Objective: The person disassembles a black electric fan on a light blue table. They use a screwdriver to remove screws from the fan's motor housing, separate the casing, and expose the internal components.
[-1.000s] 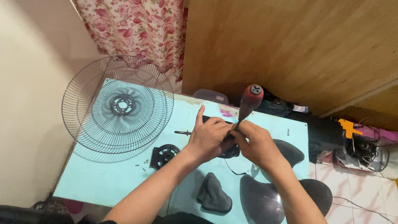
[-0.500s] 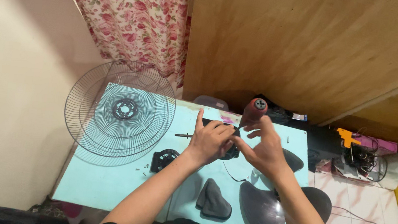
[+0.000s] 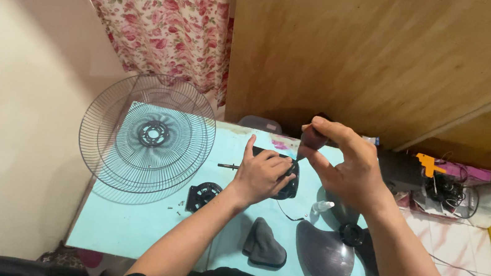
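My left hand (image 3: 263, 174) grips a black fan motor (image 3: 287, 185) on the light blue table (image 3: 122, 229); its thin metal shaft (image 3: 228, 166) sticks out to the left. My right hand (image 3: 343, 159) holds a screwdriver with a dark red handle (image 3: 311, 138), tip pointing down at the top of the motor. A dark grey fan blade assembly (image 3: 331, 251) lies below my right forearm.
A round wire fan guard (image 3: 145, 138) lies at the table's left, overhanging its edge. A small black round cover (image 3: 204, 195) with a few loose screws (image 3: 178, 206) sits beside it. A dark grey cap (image 3: 263, 246) lies near the front. A box of tools (image 3: 439, 184) stands at the right.
My right hand has turned the screwdriver from handle-up to tip-down over the motor. The view has shifted slightly; my left hand stays on the motor.
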